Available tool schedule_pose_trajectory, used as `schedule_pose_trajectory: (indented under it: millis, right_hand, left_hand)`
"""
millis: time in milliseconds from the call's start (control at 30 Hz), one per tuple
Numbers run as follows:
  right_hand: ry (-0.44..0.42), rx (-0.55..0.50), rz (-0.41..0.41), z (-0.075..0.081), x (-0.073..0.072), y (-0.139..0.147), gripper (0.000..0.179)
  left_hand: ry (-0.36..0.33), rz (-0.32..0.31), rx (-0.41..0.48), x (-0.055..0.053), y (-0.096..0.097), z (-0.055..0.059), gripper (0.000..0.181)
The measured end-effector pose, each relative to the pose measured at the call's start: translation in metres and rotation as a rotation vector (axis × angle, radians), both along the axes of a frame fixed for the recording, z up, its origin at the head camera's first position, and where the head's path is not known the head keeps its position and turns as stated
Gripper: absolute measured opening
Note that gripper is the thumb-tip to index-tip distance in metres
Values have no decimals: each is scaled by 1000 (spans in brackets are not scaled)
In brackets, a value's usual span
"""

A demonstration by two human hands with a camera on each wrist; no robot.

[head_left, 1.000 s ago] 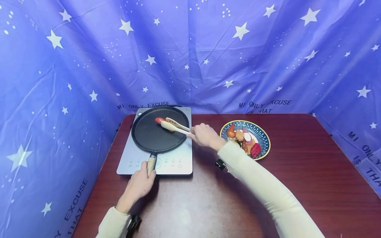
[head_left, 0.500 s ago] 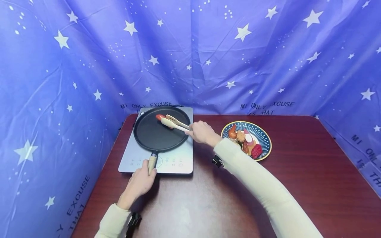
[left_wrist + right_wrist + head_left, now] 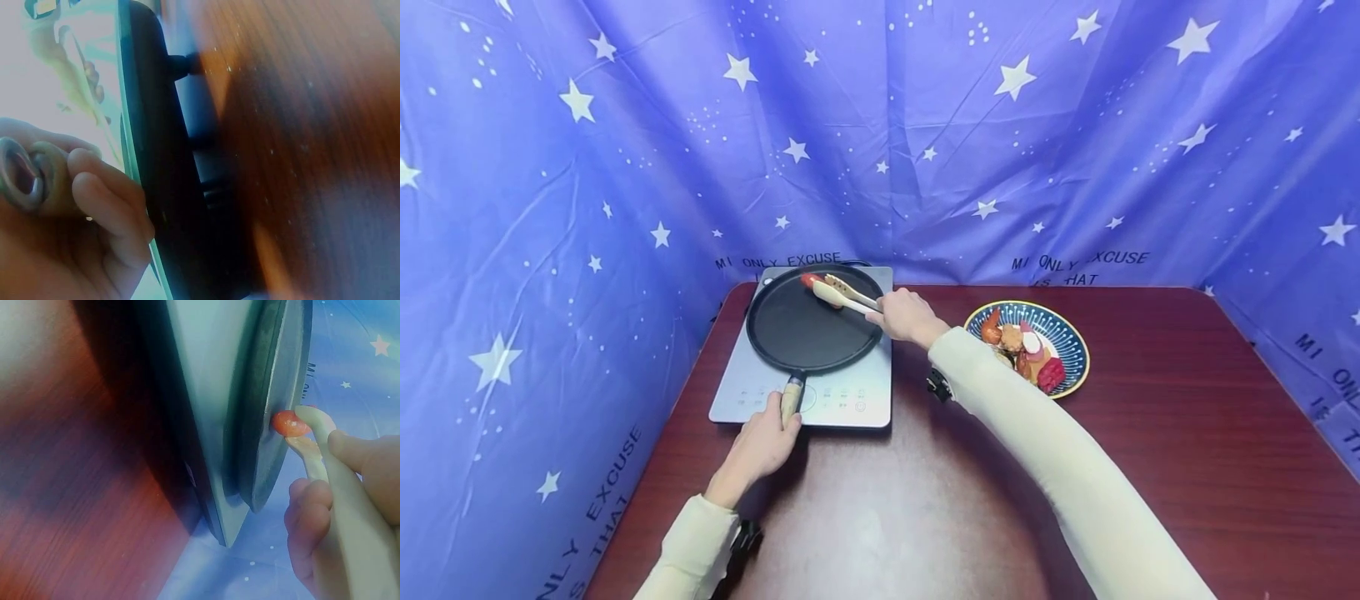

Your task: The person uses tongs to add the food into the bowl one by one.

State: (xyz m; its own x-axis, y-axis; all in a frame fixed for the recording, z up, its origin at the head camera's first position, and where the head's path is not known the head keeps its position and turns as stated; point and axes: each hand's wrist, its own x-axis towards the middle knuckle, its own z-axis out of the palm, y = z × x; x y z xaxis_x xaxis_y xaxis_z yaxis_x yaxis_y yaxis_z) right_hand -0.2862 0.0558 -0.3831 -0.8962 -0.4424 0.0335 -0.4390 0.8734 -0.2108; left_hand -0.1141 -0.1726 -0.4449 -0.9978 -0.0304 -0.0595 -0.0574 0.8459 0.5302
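My left hand [image 3: 765,437] is wrapped around the pale handle [image 3: 791,400] of a flat black frying pan [image 3: 805,333], which sits on a silver induction cooker [image 3: 752,406]. In the left wrist view, curled fingers [image 3: 109,203] surround the handle's ring end [image 3: 22,175]. Over the pan's far right part, my right hand [image 3: 907,315] grips cream-tipped tongs [image 3: 842,297]. Between the tongs' tips is a red sausage [image 3: 808,280], mostly covered by them. The right wrist view shows the sausage's rounded end [image 3: 289,424] at the pan surface; whether it touches is unclear.
Right of the cooker, a blue-patterned plate [image 3: 1078,357] with a yellow rim holds several pieces of food, partly behind the right sleeve [image 3: 1037,450]. Everything stands on a dark red wooden table [image 3: 1165,375]. A blue star-printed curtain [image 3: 940,125] hangs behind and at the sides.
The tongs and sausage have shifted slightly toward the pan's far side. My left hand keeps its hold on the handle. The whole head view has drifted a little.
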Motion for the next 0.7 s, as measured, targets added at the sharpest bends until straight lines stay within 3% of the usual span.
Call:
schedule_pose_trajectory:
  millis: [400, 700]
  right_hand:
    - [-68, -22, -40, -1, -7, -6, 31]
    - [-53, -10, -38, -3, -14, -12, 32]
  left_hand:
    - [-8, 16, 11, 1, 3, -1, 31]
    - [-6, 19, 2, 2, 2, 1, 30]
